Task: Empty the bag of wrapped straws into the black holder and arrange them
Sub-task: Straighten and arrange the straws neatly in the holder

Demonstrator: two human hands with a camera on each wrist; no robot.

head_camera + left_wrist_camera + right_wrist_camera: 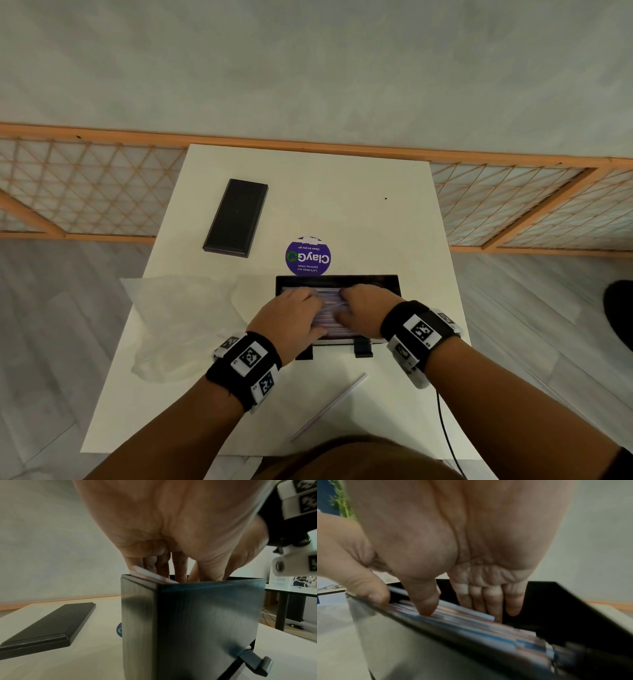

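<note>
Left hand [291,317], right hand [361,308]: fingers straight, pressing wrapped straws [330,310] inside black holder [337,280], bench [342,192] centre. Risk: uneven pressure creases wrappers, tips holder. Stray straw [329,407] at 6 o'clock easily overlooked. Empty bag [178,318] at 9 o'clock.

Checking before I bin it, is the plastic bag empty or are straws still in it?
It looks empty: the bag lies flat and limp on the table left of the holder, with no straws showing through.

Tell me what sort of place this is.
Probably an office pantry or break area. A purple ClayGo sticker on the white table reads "Let's keep our pantries clean", a black holder is being stocked with wrapped straws, and desks with cables stand behind.
</note>
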